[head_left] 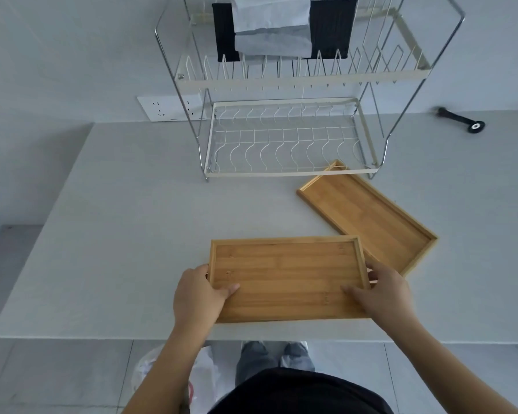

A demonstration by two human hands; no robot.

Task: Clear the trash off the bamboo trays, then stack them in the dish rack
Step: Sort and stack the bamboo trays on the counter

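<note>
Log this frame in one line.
left hand, right hand: hold near tray | far tray: on table | rack: no trays

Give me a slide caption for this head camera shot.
Both hands, left and right, hold a bare bamboo tray before the empty dish rack; a second tray lies beside.

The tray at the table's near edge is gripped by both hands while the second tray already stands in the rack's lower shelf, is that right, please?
Not quite. The head view shows both hands, left and right, gripping the near tray, but the second tray lies flat on the table, with one corner at the rack.
</note>
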